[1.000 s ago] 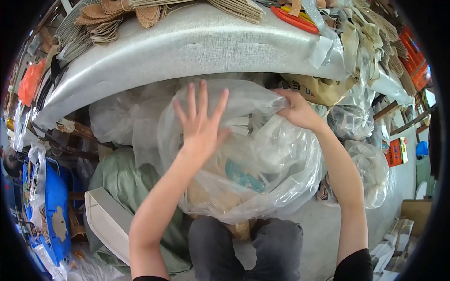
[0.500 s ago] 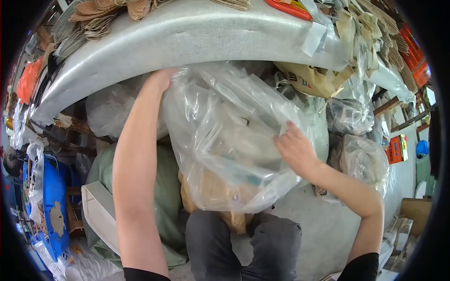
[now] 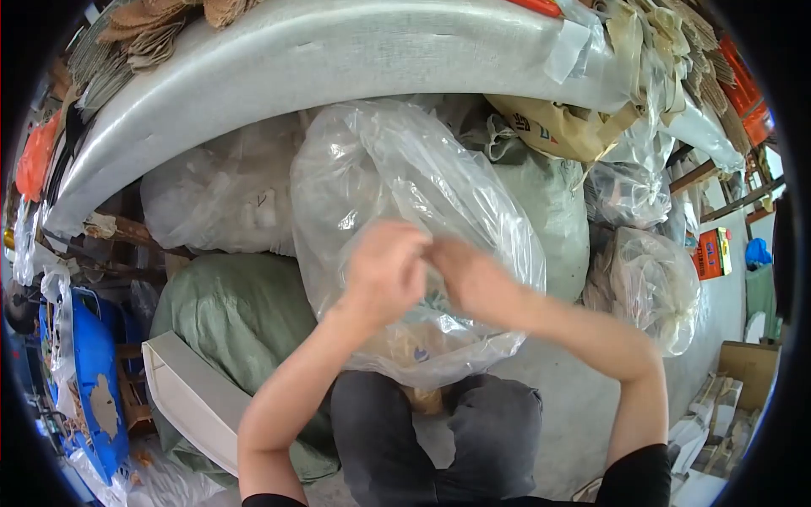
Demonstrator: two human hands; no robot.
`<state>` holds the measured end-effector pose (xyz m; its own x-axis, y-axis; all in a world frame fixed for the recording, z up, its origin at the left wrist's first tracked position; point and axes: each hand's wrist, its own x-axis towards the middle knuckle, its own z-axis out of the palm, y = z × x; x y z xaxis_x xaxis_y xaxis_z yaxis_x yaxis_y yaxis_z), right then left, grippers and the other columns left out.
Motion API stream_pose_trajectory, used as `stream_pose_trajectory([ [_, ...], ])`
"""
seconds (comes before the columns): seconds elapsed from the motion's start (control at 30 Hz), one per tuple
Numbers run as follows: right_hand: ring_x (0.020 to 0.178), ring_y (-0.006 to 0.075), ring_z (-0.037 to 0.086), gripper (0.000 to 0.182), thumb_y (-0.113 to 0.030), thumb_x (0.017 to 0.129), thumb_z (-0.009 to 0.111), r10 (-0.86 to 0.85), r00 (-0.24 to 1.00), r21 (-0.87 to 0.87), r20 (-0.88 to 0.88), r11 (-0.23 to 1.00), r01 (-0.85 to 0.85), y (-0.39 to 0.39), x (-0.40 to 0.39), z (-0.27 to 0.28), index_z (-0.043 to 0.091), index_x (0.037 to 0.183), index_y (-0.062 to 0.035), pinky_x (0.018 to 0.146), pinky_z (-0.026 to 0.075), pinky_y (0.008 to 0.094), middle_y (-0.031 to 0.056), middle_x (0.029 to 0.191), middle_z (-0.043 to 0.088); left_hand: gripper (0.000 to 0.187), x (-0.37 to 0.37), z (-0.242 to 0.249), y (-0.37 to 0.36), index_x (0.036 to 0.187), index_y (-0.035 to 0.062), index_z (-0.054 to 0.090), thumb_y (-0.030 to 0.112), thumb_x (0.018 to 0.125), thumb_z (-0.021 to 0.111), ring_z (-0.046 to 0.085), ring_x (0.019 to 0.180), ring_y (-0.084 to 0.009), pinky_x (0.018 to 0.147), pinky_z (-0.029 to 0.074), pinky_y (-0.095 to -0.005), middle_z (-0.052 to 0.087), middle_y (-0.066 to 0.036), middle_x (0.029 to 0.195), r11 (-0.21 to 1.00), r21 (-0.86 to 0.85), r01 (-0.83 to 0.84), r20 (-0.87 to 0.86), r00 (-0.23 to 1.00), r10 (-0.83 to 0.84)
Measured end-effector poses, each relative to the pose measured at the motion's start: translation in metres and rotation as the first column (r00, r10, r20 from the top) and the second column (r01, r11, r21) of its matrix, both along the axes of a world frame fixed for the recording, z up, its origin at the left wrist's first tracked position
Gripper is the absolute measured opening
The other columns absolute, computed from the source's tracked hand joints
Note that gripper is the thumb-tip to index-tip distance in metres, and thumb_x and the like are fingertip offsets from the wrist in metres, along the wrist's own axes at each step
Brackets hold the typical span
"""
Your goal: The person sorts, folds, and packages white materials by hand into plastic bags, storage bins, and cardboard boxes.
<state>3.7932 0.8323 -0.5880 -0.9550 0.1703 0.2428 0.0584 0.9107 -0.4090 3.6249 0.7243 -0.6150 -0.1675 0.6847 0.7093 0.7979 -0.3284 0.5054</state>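
Observation:
A large clear plastic bag (image 3: pixel 473 182) stands between my knees, its top bulging toward the silver-covered surface. Over the middle of the bag, my left hand (image 3: pixel 384 266) is closed with its fingers curled. What it holds, if anything, is hidden. Close against it, fingertips meeting, is my right hand (image 3: pixel 473 275), smeared by motion so its fingers cannot be made out. Through the lower plastic, something brownish (image 3: pixel 405 342) shows inside the bag.
The silver-covered surface (image 3: pixel 338 55) arches across the back with stacked brown pieces on it. Green sacks (image 3: pixel 228 296) sit to the left and behind right. A pale rectangular panel (image 3: pixel 190 393) leans at left. A filled clear bag (image 3: pixel 655 287) lies right, a blue container (image 3: pixel 93 363) far left.
My left hand has come down from the bag's upper left edge, and my right hand has moved left. They now meet over the bag's middle. The bag's top has become rounder.

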Motion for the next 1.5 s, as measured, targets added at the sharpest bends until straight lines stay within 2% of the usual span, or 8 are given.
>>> stream_pose_trajectory([
  [0.27, 0.12, 0.0386, 0.054, 0.029, -0.012, 0.083, 0.059, -0.131, 0.98, 0.796, 0.147, 0.605, -0.038, 0.11, 0.014, 0.023, 0.064, 0.109, -0.0019, 0.098, 0.045, 0.0412, 0.0168, 0.112, 0.064, 0.027, -0.005, -0.025, -0.024, 0.101, 0.006, 0.071, 0.028, 0.086, 0.065, 0.062, 0.1, -0.0336, 0.115, 0.031, -0.0603, 0.069, -0.015, 0.085, 0.77, -0.616, -0.167, -0.435, 0.887, -0.155],
  [0.4, 0.1, 0.0368, 0.064, 0.034, -0.015, 0.085, 0.059, 0.036, 0.906, 0.135, 0.421, 0.986, -0.102, 0.058, 0.031, 0.02, 0.067, 0.114, -0.0016, 0.089, 0.052, 0.0456, 0.0186, 0.114, 0.067, 0.021, 0.011, -0.019, -0.043, 0.083, 0.0059, 0.071, 0.026, 0.083, 0.068, 0.062, 0.092, -0.0332, 0.117, 0.025, -0.0656, 0.066, -0.013, 0.074, 0.883, -0.456, -0.11, -0.502, 0.851, -0.153],
  [0.53, 0.085, 0.0361, 0.068, 0.027, -0.013, 0.084, 0.06, -0.326, 0.467, 0.356, 0.822, 0.934, 0.026, 0.037, 0.013, 0.025, 0.072, 0.104, -0.0011, 0.078, 0.056, 0.0443, 0.016, 0.098, 0.072, 0.02, 0.034, -0.018, -0.035, 0.073, 0.0067, 0.069, 0.025, 0.08, 0.069, 0.062, 0.089, -0.0313, 0.117, 0.023, -0.0671, 0.066, -0.012, 0.073, 0.936, -0.302, -0.179, -0.613, 0.788, -0.048],
  [0.67, 0.078, 0.0374, 0.068, 0.029, -0.026, 0.082, 0.066, -0.171, 0.143, 0.189, 0.975, 0.973, -0.129, 0.058, 0.037, 0.002, 0.074, 0.096, -0.0013, 0.072, 0.056, 0.0462, 0.0133, 0.088, 0.074, 0.016, 0.058, -0.006, -0.043, 0.076, 0.0059, 0.067, 0.022, 0.078, 0.068, 0.062, 0.089, -0.0287, 0.116, 0.022, -0.0703, 0.068, -0.013, 0.08, 0.661, -0.735, -0.15, -0.392, 0.889, -0.236],
  [0.83, 0.079, 0.0379, 0.067, 0.034, -0.031, 0.077, 0.069, -0.168, 0.076, 0.178, 0.983, 0.971, -0.157, 0.056, 0.059, -0.023, 0.074, 0.094, -0.0011, 0.072, 0.055, 0.0463, 0.0141, 0.09, 0.074, 0.016, 0.063, -0.007, -0.059, 0.084, 0.0044, 0.067, 0.018, 0.076, 0.068, 0.062, 0.089, -0.0274, 0.115, 0.021, -0.0726, 0.068, -0.012, 0.084, 0.75, -0.651, -0.116, -0.28, 0.955, -0.096],
  [1.0, 0.077, 0.0365, 0.067, 0.032, -0.025, 0.078, 0.065, -0.201, 0.669, -0.012, 0.715, 0.954, 0.299, 0.064, 0.045, -0.035, 0.075, 0.095, 0.0007, 0.073, 0.055, 0.0448, 0.0142, 0.087, 0.075, 0.012, 0.063, -0.012, -0.076, 0.089, 0.0035, 0.068, 0.011, 0.08, 0.064, 0.063, 0.083, -0.0311, 0.114, 0.021, -0.074, 0.068, -0.013, 0.074, 0.831, -0.554, -0.056, -0.242, 0.965, -0.096],
  [1.17, 0.081, 0.0402, 0.067, 0.027, -0.018, 0.076, 0.062, 0.026, 0.205, -0.01, 0.978, 0.997, -0.077, 0.029, 0.026, -0.05, 0.073, 0.094, -0.0008, 0.074, 0.054, 0.0458, 0.0161, 0.085, 0.073, 0.014, 0.075, -0.008, -0.081, 0.093, 0.0034, 0.068, 0.011, 0.081, 0.065, 0.06, 0.089, -0.0305, 0.113, 0.02, -0.0775, 0.068, -0.013, 0.084, 0.788, -0.609, -0.091, -0.25, 0.965, -0.082],
  [1.5, 0.088, 0.0433, 0.067, 0.033, -0.013, 0.086, 0.051, -0.178, 0.548, 0.121, 0.817, 0.983, 0.139, 0.032, -0.007, 0.05, 0.071, 0.108, 0.0016, 0.079, 0.053, 0.0496, 0.0237, 0.094, 0.072, 0.026, 0.102, -0.025, -0.083, 0.103, 0.0067, 0.065, 0.004, 0.078, 0.066, 0.05, 0.104, -0.0325, 0.112, 0.016, -0.0808, 0.06, -0.012, 0.11, 0.749, -0.661, -0.052, -0.277, 0.944, -0.179],
])
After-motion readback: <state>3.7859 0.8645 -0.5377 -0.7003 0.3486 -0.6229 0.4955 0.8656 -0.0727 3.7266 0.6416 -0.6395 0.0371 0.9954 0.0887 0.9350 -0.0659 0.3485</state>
